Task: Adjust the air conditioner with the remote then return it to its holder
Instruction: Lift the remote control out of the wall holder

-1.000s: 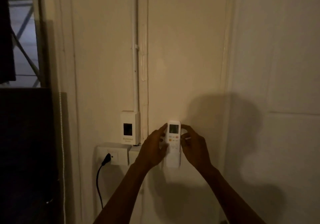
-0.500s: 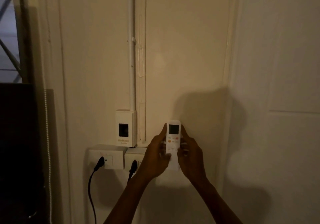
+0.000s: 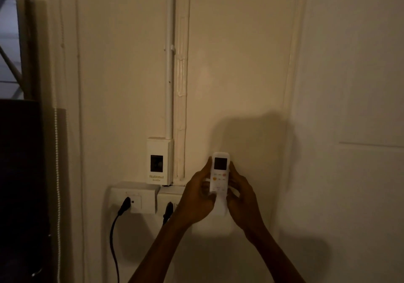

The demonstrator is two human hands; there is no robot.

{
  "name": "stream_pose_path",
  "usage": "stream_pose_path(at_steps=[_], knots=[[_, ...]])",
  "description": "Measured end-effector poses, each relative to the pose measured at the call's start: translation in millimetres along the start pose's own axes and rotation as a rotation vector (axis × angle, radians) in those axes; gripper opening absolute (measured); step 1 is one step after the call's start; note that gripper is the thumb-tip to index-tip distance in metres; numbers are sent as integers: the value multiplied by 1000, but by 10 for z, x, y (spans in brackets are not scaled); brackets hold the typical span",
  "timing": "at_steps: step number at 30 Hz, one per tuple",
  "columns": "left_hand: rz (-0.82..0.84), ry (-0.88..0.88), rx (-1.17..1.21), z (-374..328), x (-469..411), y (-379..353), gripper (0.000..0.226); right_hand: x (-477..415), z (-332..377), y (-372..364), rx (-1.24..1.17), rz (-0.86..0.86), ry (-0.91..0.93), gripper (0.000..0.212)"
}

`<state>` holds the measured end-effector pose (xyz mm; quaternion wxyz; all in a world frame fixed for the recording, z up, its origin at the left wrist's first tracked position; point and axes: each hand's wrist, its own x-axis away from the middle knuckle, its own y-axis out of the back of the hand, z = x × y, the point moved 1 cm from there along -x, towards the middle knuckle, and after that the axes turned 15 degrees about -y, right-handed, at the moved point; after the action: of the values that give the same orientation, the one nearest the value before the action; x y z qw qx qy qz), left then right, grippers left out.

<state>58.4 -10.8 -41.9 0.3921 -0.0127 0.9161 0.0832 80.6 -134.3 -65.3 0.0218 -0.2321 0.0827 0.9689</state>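
Observation:
A white air-conditioner remote [image 3: 219, 174] with a dark screen and orange buttons stands upright against the cream wall. My left hand [image 3: 197, 197] grips its left side, thumb on the lower buttons. My right hand [image 3: 241, 197] holds its right side. The remote's lower end is partly hidden between my hands. A pale holder [image 3: 213, 228] appears on the wall just below the hands, dim and hard to make out. The air conditioner itself is out of view.
A white breaker box [image 3: 159, 161] is mounted left of the remote, under a vertical conduit [image 3: 169, 64]. Two wall sockets [image 3: 135, 197] below hold black plugs with a hanging cord [image 3: 113, 245]. A dark cabinet [image 3: 21, 191] fills the left. A door panel [image 3: 354, 129] lies to the right.
The view has shifted, so the second socket and plug now show. Both hands have closed in tighter around the remote, which stays upright at the wall.

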Motion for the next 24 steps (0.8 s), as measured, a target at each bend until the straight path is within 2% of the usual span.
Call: stream_pose_path(at_steps=[2,5,9,13,24], knots=[[24,-47,-122,54,72,39,37,13,-12,2,7,-14,-5,51],[13,2,-204,40,93,33,41,3,-10,22,17,-11,-17,56],[-45,-52,-166,-35,72,15,63,-10,1,48,-2,2,-41,57],[-82,13,-14,-101,60,-4,60,-15,0,60,-50,6,-74,53],[-33,14,-11,-63,63,2,69,-19,-99,43,-77,15,-106,53]])
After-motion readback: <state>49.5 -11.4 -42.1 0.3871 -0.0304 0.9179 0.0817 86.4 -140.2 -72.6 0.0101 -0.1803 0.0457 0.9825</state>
